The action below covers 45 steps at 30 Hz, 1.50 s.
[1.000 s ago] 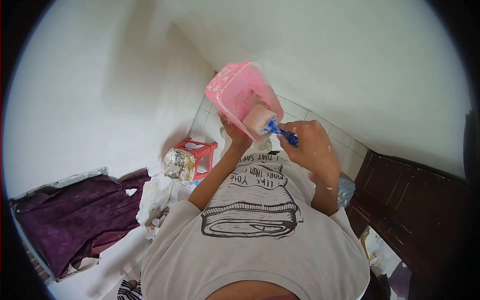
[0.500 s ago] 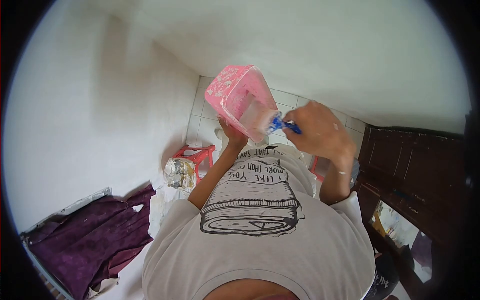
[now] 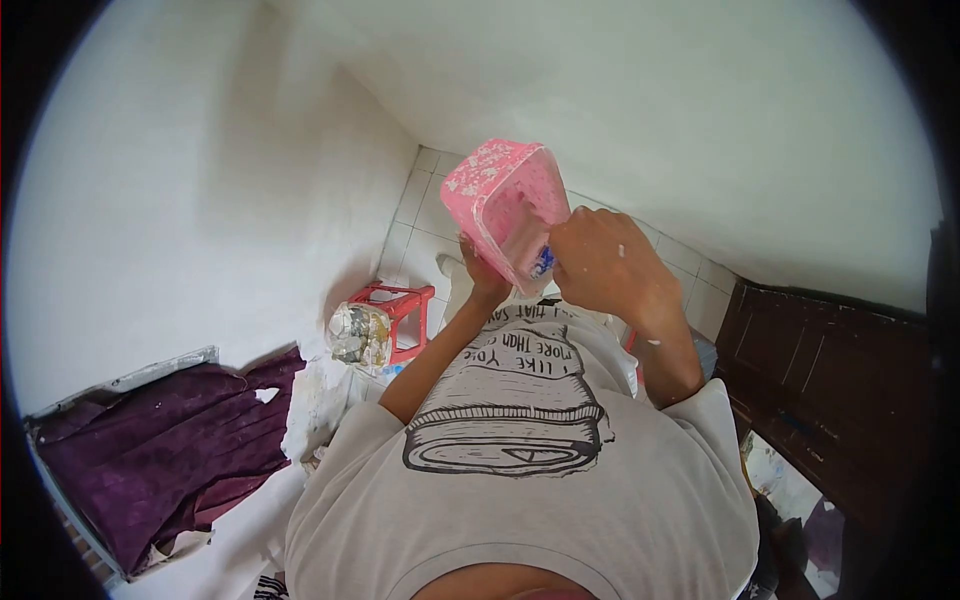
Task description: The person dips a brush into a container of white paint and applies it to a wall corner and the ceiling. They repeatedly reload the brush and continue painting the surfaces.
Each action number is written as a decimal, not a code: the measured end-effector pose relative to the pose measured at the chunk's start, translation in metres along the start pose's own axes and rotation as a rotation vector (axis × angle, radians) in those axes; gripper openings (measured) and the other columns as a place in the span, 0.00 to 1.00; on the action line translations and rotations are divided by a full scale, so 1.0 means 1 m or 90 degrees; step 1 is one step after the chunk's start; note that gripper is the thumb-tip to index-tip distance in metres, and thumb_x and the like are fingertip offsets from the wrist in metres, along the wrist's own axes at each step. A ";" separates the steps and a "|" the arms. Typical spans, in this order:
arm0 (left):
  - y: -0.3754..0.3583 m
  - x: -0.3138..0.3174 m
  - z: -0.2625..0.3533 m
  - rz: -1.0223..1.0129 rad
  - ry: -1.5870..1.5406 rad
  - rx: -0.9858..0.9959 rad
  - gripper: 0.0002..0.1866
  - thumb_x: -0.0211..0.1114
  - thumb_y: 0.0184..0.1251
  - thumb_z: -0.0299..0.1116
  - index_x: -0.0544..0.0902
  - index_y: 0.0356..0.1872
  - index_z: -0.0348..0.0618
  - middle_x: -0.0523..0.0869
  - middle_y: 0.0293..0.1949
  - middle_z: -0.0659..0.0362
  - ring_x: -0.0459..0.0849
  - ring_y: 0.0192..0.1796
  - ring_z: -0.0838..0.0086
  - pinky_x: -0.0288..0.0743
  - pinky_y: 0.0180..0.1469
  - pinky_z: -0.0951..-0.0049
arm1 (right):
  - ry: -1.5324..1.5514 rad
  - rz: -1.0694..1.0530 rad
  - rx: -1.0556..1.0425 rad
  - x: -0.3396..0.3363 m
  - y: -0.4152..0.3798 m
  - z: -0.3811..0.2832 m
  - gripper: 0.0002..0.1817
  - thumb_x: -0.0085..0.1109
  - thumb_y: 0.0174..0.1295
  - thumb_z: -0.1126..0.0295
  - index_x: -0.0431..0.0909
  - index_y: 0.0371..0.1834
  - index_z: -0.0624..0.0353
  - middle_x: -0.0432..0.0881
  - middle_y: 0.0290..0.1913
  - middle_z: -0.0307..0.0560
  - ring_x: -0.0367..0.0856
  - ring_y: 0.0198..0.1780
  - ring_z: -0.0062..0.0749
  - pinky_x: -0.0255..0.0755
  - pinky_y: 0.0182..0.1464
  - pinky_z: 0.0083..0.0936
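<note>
Inside pink container (image 3: 490,178) in left hand (image 3: 485,277), brush (image 3: 543,262) in right hand (image 3: 614,262).

Head camera: on the wearer's head, facing forward and steeply down at the pink container (image 3: 488,172).
Shirt (image 3: 520,510): nearest the lens, below the container in view.
Floor tiles (image 3: 425,215): farther from the lens, behind the container.
White walls (image 3: 150,250): left, above and right of the container.
Dark curved border: wide round view, the container above its middle.
</note>
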<state>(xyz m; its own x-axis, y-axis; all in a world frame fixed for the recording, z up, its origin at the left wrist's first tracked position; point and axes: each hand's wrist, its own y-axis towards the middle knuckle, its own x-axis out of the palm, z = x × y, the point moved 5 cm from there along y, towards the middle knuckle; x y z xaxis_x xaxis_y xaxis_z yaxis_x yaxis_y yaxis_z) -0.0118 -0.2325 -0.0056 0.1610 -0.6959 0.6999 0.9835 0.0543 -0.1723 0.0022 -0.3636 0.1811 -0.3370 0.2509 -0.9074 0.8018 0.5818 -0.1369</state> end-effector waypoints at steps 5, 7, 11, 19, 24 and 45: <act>-0.001 0.004 0.007 -0.114 -0.037 0.033 0.39 0.29 0.70 0.69 0.55 0.73 0.54 0.60 0.71 0.54 0.59 0.73 0.57 0.55 0.73 0.52 | 0.017 -0.008 -0.011 0.016 0.004 0.004 0.05 0.58 0.44 0.75 0.78 0.20 0.66 0.80 0.25 0.59 0.80 0.29 0.53 0.75 0.35 0.42; 0.007 -0.009 0.006 -0.051 -0.064 0.029 0.41 0.31 0.68 0.71 0.54 0.73 0.55 0.59 0.71 0.54 0.60 0.72 0.56 0.56 0.73 0.51 | 0.018 -0.042 -0.008 0.015 -0.002 0.011 0.06 0.59 0.47 0.73 0.81 0.24 0.66 0.82 0.29 0.60 0.81 0.30 0.54 0.76 0.35 0.41; 0.013 -0.014 0.012 -0.047 -0.153 0.021 0.42 0.36 0.65 0.72 0.56 0.72 0.55 0.62 0.70 0.54 0.63 0.71 0.56 0.60 0.70 0.49 | 0.254 -0.010 0.006 0.022 -0.017 0.036 0.10 0.61 0.51 0.71 0.83 0.34 0.67 0.83 0.30 0.61 0.82 0.28 0.48 0.76 0.33 0.36; 0.017 -0.007 0.021 0.001 -0.139 -0.019 0.41 0.38 0.65 0.72 0.58 0.71 0.55 0.65 0.67 0.56 0.66 0.68 0.58 0.63 0.68 0.52 | 0.759 0.078 0.065 0.086 -0.034 0.056 0.12 0.56 0.65 0.72 0.79 0.47 0.69 0.83 0.29 0.42 0.72 0.23 0.16 0.67 0.25 0.15; 0.014 -0.035 0.025 0.100 -0.096 0.030 0.40 0.36 0.69 0.69 0.57 0.72 0.50 0.64 0.69 0.54 0.66 0.69 0.57 0.60 0.70 0.52 | 0.876 0.037 0.091 0.107 -0.019 0.058 0.15 0.54 0.68 0.68 0.77 0.48 0.71 0.81 0.26 0.41 0.68 0.18 0.15 0.62 0.21 0.14; -0.021 -0.212 0.160 0.117 -0.498 0.129 0.45 0.50 0.61 0.70 0.56 0.74 0.55 0.61 0.72 0.52 0.61 0.70 0.43 0.53 0.68 0.32 | 0.822 -0.062 0.100 0.194 0.186 -0.018 0.15 0.49 0.72 0.63 0.77 0.43 0.67 0.79 0.25 0.38 0.73 0.27 0.16 0.67 0.31 0.17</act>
<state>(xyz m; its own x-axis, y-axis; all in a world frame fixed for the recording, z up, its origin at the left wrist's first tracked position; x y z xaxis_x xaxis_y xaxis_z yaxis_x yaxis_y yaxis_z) -0.0538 0.0285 -0.0390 0.2574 0.0311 0.9658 0.9198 0.2986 -0.2548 0.0768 -0.1922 -0.0135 -0.5544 0.8219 0.1309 0.7666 0.5656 -0.3039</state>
